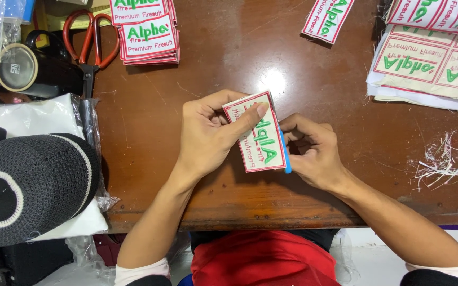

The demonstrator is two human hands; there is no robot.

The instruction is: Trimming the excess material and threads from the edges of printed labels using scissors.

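A person seated at a brown wooden table [149, 132] holds a patch [255, 132], a white rectangle with a red stitched border and green lettering, just above the table's middle, a little back from the near edge. The left hand [208, 135] closes its grip on the patch's left side, thumb pressed across the face, fingers curled behind. The right hand [311, 151] sits against the patch's right edge, its grip narrow around a slim blue tool [287, 156] that runs along that edge; how the fingers meet behind the tool cannot be told.

A stack of like patches [147, 34] lies at the far edge, left of centre, squared up and facing the person. One loose patch [327, 18] lies tilted at the far edge, right of centre. At the far right corner, uncut sheets [430, 66] of the same labels, cream with red frames, lie turned away from the person and overhang one another. White thread scraps [441, 161] are scattered near the right edge.

Red-handled scissors [88, 45] lie near the far left corner, blades pointing toward the near edge. A tape roll [17, 66] sits beside them on dark clutter. A black knitted cap [27, 185] with a white ring rests on clear-wrapped white cloth off the left edge.

Bare wood runs open between the stack and the hands, and from the hands to the sheets.
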